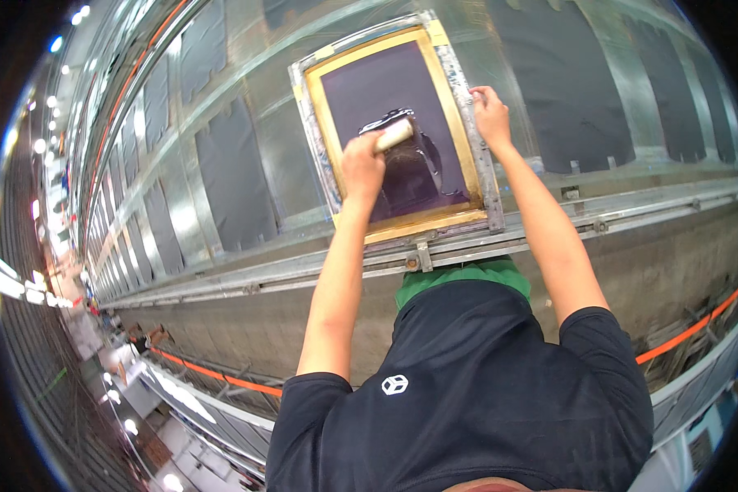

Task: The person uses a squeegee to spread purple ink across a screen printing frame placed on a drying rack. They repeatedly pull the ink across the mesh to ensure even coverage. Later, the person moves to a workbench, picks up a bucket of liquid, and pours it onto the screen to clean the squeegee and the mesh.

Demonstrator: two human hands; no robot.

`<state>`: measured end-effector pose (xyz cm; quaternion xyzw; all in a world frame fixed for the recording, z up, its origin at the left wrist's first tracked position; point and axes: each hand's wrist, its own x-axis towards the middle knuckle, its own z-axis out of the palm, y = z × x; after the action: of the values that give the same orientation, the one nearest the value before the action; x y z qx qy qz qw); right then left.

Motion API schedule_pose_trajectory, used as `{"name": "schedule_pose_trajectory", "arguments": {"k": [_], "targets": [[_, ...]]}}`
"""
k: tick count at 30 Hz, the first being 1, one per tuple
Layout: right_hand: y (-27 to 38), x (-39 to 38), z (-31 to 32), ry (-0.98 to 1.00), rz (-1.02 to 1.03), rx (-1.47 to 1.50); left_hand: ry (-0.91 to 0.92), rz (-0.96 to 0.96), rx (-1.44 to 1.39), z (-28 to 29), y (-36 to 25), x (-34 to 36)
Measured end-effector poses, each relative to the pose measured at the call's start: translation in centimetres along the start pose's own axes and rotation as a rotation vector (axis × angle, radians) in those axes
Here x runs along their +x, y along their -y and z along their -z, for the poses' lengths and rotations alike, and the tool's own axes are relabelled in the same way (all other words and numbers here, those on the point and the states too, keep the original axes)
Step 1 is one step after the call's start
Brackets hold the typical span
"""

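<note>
My left hand point(363, 170) is closed around the pale handle of a squeegee point(395, 135), over the middle of a screen printing frame point(474, 172). Glossy dark ink point(431, 164) lies along the squeegee and trails down its right side on the dark purple mesh point(377, 78). Yellowish tape borders the mesh inside the ink-stained metal rim. At the frame's upper right edge, my right hand point(489, 115) has its fingers curled against the rim. The squeegee's blade is mostly hidden by the handle and the ink.
The frame lies on a long metal-topped table with dark fabric pieces point(562, 82) on both sides. A metal rail point(303, 283) with a small bracket point(419, 259) runs along the near edge. Orange strips point(213, 375) and another long table stretch behind me.
</note>
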<state>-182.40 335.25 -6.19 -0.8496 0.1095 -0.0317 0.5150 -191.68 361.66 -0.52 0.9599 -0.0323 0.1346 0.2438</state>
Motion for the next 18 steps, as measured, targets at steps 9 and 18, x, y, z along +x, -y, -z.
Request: {"name": "schedule_pose_trajectory", "arguments": {"k": [9,18], "targets": [[0.7,-0.3,0.4,0.005,-0.048,0.016,0.011,-0.123,0.112,-1.6,-1.7,-8.2],[1.1,-0.2,0.2,0.021,-0.033,0.009,-0.024,-0.025,0.022,-1.0,0.8,0.1]]}}
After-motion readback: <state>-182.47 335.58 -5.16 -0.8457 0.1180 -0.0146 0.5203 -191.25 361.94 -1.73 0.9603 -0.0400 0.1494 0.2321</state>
